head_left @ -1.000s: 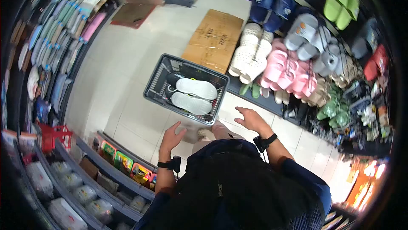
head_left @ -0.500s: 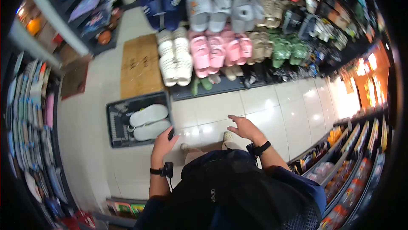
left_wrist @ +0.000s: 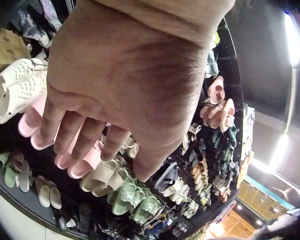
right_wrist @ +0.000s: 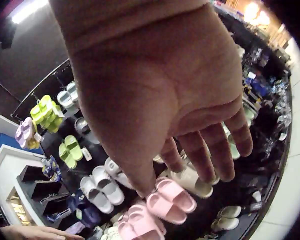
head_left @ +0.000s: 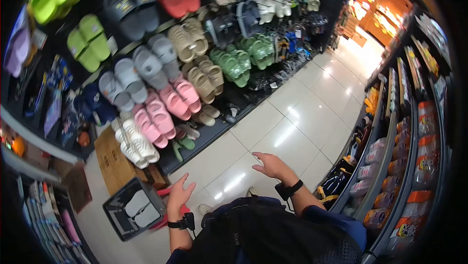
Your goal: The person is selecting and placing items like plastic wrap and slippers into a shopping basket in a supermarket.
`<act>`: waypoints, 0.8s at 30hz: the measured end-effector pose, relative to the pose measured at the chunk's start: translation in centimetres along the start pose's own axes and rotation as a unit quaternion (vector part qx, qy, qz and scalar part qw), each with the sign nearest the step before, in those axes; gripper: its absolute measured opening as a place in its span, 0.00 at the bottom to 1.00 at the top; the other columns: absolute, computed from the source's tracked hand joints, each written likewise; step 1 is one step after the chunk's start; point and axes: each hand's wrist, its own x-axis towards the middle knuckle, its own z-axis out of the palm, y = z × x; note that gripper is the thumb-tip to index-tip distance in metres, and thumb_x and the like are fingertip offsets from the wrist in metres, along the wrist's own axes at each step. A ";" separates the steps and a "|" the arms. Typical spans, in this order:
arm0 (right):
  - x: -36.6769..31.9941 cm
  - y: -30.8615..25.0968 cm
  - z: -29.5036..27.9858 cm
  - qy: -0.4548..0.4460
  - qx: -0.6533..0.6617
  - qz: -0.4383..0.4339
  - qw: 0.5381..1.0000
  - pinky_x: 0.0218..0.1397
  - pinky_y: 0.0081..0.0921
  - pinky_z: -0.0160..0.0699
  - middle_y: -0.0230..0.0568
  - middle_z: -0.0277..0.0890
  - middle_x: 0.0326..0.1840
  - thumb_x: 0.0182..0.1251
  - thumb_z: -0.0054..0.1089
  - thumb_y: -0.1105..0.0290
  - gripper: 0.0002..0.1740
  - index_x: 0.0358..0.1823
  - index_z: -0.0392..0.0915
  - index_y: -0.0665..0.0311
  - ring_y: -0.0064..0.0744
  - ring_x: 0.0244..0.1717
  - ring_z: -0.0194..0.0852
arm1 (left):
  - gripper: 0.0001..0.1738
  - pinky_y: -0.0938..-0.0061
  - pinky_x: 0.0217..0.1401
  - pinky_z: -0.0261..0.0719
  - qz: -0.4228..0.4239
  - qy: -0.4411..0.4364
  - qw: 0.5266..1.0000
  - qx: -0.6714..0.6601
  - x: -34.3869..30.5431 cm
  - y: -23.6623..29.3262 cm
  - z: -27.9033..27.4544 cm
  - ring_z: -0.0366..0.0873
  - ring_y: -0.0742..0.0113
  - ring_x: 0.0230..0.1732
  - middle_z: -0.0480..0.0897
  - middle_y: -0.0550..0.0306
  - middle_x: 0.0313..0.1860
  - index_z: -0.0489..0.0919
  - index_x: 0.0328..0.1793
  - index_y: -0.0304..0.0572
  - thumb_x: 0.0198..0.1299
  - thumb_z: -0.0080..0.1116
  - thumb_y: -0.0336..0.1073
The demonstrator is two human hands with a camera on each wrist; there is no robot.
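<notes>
My left hand (head_left: 179, 196) hangs in the air with relaxed fingers and holds nothing. Just left of it on the floor stands a dark plastic basket (head_left: 114, 229) with a pair of white-soled shoes (head_left: 141, 209) lying inside, soles up. My right hand (head_left: 274, 166), also holding nothing, reaches out over the tiled floor with its fingers loosely extended. In the left wrist view, the bare palm (left_wrist: 125, 75) covers part of a slipper rack. The right wrist view has the other palm (right_wrist: 155, 95) in front of pink slippers (right_wrist: 171, 201).
A slipper rack (head_left: 170, 165) runs along the far side, with white clogs (head_left: 135, 144) and green sandals (head_left: 233, 66). A cardboard box (head_left: 111, 159) lies behind the basket, and a red plastic piece (head_left: 163, 193) shows beside it. Shelves of packaged goods (head_left: 419, 166) line the right.
The head view has swung to the right along the slipper rack, so the basket has shifted to the lower left. Both hands have stayed raised and hold nothing.
</notes>
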 end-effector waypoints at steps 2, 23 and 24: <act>-1.6 3.3 -2.3 0.031 -0.001 0.021 0.999 0.67 0.48 0.78 0.61 0.81 0.62 0.69 0.67 0.56 0.34 0.72 0.72 0.65 0.61 0.62 0.79 | 0.37 0.56 0.71 0.77 0.017 -0.027 0.999 0.014 2.4 4.6 1.3 0.80 0.40 0.68 0.82 0.34 0.67 0.76 0.74 0.35 0.62 0.69 0.48; -15.0 18.0 -12.2 0.276 0.149 0.383 0.869 0.62 0.43 0.82 0.61 0.83 0.60 0.67 0.71 0.58 0.36 0.72 0.73 0.65 0.57 0.60 0.84 | 0.37 0.60 0.74 0.74 0.259 -0.348 0.899 0.060 27.6 30.2 25.5 0.78 0.43 0.71 0.81 0.37 0.69 0.76 0.74 0.39 0.64 0.67 0.51; -14.5 19.1 -13.2 0.280 0.146 0.393 0.864 0.62 0.43 0.82 0.60 0.83 0.60 0.66 0.71 0.58 0.36 0.72 0.73 0.65 0.57 0.60 0.84 | 0.37 0.60 0.74 0.74 0.266 -0.359 0.893 0.061 29.1 31.5 26.9 0.78 0.43 0.71 0.81 0.37 0.69 0.76 0.74 0.38 0.64 0.66 0.51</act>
